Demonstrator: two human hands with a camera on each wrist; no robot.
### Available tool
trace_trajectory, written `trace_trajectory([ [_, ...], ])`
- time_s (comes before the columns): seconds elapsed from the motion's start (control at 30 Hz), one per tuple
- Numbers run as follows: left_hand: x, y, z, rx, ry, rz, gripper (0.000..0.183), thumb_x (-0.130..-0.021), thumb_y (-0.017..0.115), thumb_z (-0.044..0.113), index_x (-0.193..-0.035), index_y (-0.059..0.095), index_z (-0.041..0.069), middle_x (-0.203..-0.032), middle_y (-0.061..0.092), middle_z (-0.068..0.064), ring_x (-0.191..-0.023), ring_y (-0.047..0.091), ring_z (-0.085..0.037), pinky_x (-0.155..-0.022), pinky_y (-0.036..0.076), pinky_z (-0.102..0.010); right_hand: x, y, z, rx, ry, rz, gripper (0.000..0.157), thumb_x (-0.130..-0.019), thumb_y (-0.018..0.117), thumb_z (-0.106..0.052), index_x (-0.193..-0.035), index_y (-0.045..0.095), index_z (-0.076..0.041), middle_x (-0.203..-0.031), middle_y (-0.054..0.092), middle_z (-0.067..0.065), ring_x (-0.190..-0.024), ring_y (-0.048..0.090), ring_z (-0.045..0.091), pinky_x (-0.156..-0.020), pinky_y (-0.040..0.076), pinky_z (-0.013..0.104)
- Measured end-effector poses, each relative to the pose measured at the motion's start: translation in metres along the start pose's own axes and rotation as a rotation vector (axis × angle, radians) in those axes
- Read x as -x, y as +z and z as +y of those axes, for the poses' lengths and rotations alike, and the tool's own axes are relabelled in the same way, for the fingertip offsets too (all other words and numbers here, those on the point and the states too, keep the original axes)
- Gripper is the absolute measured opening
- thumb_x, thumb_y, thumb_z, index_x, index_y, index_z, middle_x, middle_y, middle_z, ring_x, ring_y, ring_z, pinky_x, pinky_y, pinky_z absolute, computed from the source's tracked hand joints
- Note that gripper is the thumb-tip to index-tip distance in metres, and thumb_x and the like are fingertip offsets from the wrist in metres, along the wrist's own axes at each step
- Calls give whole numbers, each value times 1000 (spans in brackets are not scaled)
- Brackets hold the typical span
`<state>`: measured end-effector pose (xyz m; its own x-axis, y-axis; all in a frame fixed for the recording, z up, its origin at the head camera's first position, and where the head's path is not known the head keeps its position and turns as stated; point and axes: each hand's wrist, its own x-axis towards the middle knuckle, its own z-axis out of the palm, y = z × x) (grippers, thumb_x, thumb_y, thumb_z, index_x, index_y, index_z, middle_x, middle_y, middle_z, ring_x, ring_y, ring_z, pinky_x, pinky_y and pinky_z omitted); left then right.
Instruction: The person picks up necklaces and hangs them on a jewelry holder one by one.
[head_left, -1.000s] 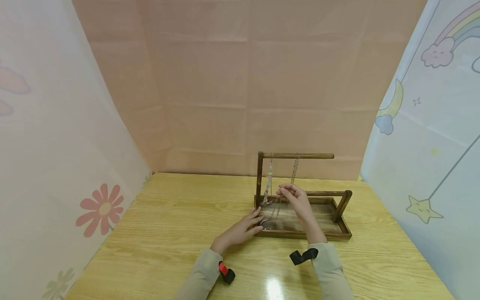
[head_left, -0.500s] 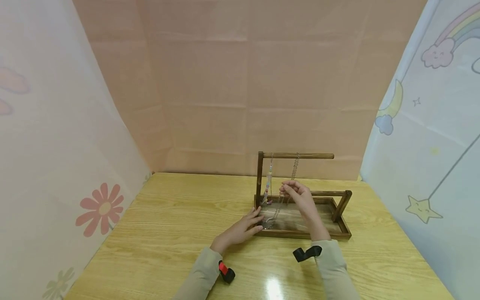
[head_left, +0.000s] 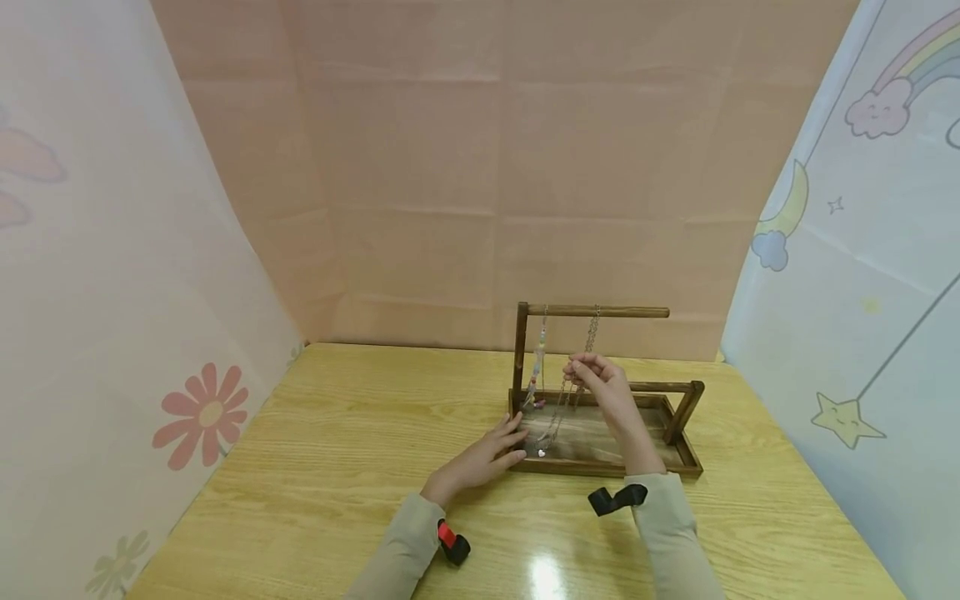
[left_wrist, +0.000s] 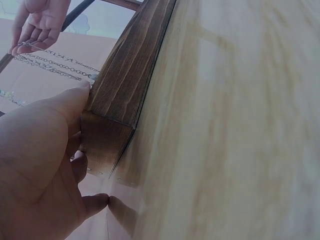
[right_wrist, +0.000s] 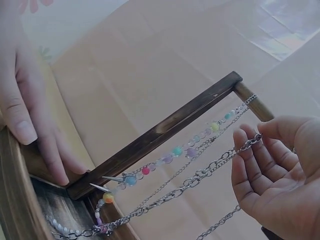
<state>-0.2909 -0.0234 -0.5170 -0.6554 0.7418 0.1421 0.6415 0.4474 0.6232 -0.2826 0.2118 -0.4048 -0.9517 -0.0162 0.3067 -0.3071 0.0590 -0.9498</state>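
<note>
My right hand (head_left: 603,387) pinches a silver chain necklace (right_wrist: 187,185) between thumb and fingertips, above the wooden jewellery stand. The necklace's strands slant down to the left over the stand's tray (head_left: 600,469), with a small pale pendant (head_left: 542,452) at the low end. My left hand (head_left: 480,460) rests at the tray's front-left corner, thumb against the front wall and fingers spread along the left side. From the upper bar (head_left: 633,312) hang a colourful beaded necklace (right_wrist: 177,150) near the post and another silver chain (head_left: 592,329) farther right, partly behind my right hand.
The stand's dark upright post (head_left: 520,358) rises at the left, and a lower bar (head_left: 660,387) runs across to a short slanted post (head_left: 684,412) at the right. Under it lies a yellow wood-grain table (head_left: 390,408). A peach cloth (head_left: 412,250) backs the table, with patterned sheets beside it.
My right hand has moved slightly up and to the right with the necklace. The necklace's lower end has shifted right and hangs straighter. My left hand has stayed in place.
</note>
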Motion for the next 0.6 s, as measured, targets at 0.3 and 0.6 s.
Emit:
trace_trajectory([
  [0.3, -1, -1, 1, 9, -2, -6, 58, -92, 30, 48, -138, 27, 13, -148, 3, 0, -134, -2, -25, -103, 17, -51, -4, -1, -8, -7, 7, 9, 27, -88, 52, -21, -105, 53, 0, -92, 62, 6, -84, 60, 18, -78, 48, 28],
  [0.6, 0, -1, 2, 8, -10, -1, 57, -92, 30, 48, -138, 27, 15, -148, 3, 2, -135, -2, -24, -103, 17, -51, -3, 0, -26, -18, -15, 3, 22, -90, 49, -13, -105, 53, 2, -92, 62, 11, -83, 61, 20, -74, 49, 22],
])
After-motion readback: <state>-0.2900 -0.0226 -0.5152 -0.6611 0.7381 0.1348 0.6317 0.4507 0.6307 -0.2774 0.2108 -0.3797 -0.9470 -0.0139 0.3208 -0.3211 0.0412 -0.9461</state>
